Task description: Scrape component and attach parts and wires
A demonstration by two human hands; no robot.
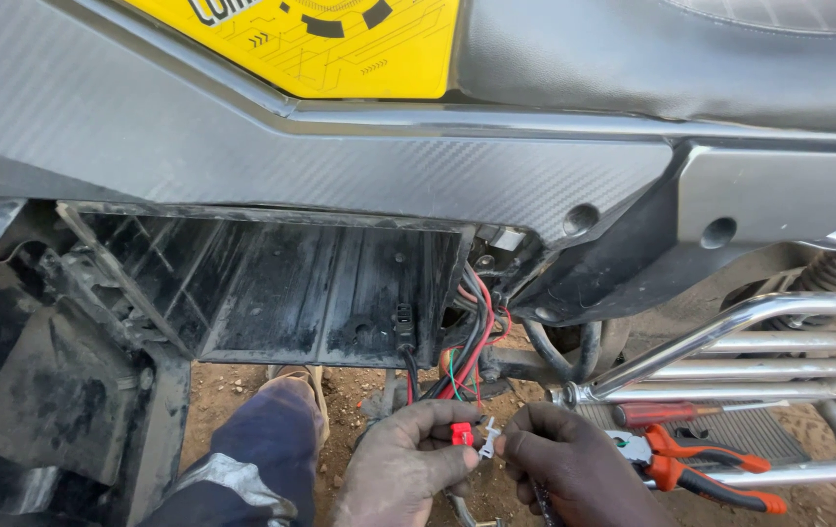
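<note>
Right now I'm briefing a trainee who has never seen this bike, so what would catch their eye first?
The two hands low in the middle: the left hand pinches a small red connector, the right hand a white clip. Above them, a red and black wire bundle hangs beside the open black compartment. Orange-handled pliers rest on the chrome footrest rail, right.

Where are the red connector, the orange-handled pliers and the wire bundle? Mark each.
red connector (461, 433), head view, middle of its red body
orange-handled pliers (706, 466), head view, on the orange handles
wire bundle (472, 351), head view, mid-length of the hanging wires
</note>
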